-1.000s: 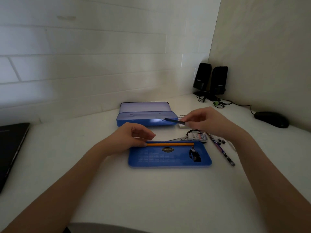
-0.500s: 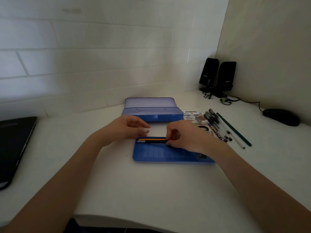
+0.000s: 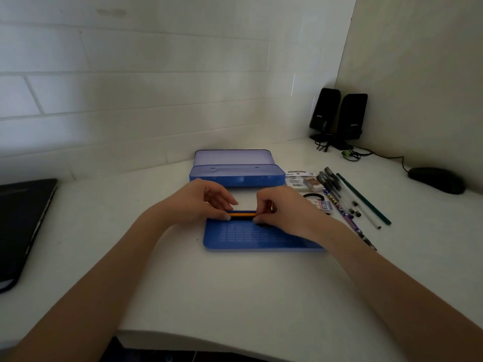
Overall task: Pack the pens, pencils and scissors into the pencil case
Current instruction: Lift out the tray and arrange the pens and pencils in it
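Both hands meet over the flat blue plastic tray (image 3: 251, 237): left hand (image 3: 198, 202) and right hand (image 3: 285, 210) each pinch an end of the orange pencil (image 3: 241, 214) along its twelve-o'clock edge. Packing looks barely begun; loose pens and pencils (image 3: 347, 198) wait at three o'clock, and the open blue pencil case (image 3: 236, 172) sits at twelve.

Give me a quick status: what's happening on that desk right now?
Both hands on the blue tray: left hand and right hand seating an orange pencil. Pens wait on the right. Nothing in the way.
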Tool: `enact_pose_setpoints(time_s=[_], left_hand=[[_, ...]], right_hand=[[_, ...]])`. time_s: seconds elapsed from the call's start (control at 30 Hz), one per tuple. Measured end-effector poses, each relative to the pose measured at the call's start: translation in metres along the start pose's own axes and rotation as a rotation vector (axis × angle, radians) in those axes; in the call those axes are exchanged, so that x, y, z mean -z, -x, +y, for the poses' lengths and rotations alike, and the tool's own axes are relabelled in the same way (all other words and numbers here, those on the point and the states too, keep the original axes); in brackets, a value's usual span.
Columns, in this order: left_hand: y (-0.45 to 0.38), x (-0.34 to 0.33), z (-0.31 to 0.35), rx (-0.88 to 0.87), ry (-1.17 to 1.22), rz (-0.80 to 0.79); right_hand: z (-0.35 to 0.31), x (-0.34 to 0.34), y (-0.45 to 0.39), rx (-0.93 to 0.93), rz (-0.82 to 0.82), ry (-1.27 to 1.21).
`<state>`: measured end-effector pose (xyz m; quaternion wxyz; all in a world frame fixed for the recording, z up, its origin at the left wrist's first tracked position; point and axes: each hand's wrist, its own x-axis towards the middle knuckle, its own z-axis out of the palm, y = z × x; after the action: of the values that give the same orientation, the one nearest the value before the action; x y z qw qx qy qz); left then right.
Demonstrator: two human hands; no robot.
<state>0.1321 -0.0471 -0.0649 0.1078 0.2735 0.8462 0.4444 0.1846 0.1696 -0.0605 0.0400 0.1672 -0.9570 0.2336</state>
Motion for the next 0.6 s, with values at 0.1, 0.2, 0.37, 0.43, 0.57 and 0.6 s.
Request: enact_pose_setpoints(time_s=[0.1,0.2,0.37,0.43,0.57,0.6], left_hand=[[0.000,0.000,-0.001,0.001,0.002,0.001],[-0.001,0.001,-0.001,0.002,-0.007,-0.001],[-0.001,0.000,-0.002,-0.002,-0.001,-0.006],[-0.001,0.000,-0.001,-0.001,0.006,-0.008],[0.000,0.000,-0.002,0.005,0.017,0.001],[0.000,0.000,-0.002,0.006,0.020,0.002]], right_hand=[[0.011,0.015,0.000,-0.055,0.090,-0.114],[0.038,0.035,0.001,-0.223,0.355,-0.126],[0.086,0.061,0.013,-0.610,0.528,0.217],[0.101,0.067,0.019,-0.732,0.519,0.293],[0.111,0.060,0.023,-0.895,0.453,0.218],[0.111,0.057,0.021,-0.914,0.459,0.185]])
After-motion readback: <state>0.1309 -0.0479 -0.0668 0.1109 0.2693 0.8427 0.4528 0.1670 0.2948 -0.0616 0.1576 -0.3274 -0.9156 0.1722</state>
